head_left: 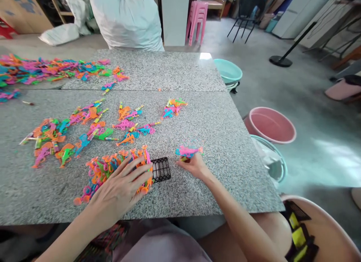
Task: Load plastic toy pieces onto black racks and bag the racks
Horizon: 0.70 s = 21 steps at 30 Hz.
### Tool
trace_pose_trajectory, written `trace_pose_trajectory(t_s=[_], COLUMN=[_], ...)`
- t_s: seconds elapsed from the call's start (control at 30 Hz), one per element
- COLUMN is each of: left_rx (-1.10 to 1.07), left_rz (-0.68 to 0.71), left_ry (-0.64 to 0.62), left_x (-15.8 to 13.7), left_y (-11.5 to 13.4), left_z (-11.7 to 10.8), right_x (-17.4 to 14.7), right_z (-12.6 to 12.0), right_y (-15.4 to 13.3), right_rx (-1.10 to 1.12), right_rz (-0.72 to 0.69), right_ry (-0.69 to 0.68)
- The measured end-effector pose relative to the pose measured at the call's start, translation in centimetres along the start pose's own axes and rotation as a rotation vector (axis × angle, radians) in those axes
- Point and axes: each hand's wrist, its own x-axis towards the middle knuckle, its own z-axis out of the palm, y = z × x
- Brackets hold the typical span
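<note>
My left hand (124, 181) lies with fingers stretched out over a packed row of small bright plastic pieces with round, cup-like ends (103, 168). At the right end of that row, a black lattice basket (161, 169) shows its bare part. To the right, my right hand (194, 166) is closed on a small bundle of pink and blue plastic toys (187, 151), slightly blurred, just above the tabletop. These look like little toy pistols. Beyond both hands lie similar bundles (126, 137), several with yellow-tipped sticks.
The speckled granite table (214, 126) has a large heap of coloured toys (50, 70) at the far left. A full white sack (126, 21) stands behind it. Right of the table are a pink basin (272, 124), a turquoise basin (228, 70) and a tub with black-and-yellow items (332, 232).
</note>
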Motion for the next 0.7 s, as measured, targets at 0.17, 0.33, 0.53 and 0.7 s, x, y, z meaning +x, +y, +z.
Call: trace_pose_trajectory(t_s=[0.17, 0.33, 0.53, 0.7], left_rx=[0.016, 0.010, 0.036, 0.039], left_rz=[0.006, 0.010, 0.019, 0.015], left_ry=[-0.063, -0.051, -0.062, -0.050], left_x=[0.0, 0.4, 0.6, 0.4], left_y=[0.3, 0.3, 0.3, 0.5], left_z=[-0.8, -0.9, -0.9, -0.7], right_x=[0.5, 1.9, 4.5, 4.8], right_z=[1.3, 5.6, 8.1, 7.0], right_y=[-0.5, -1.2, -2.2, -3.0], right_rx=[-0.021, 0.110, -0.170, -0.296], right_rz=[-0.100, -0.055, -0.129, -0.203], right_ry=[0.052, 0.069, -0.090, -0.206])
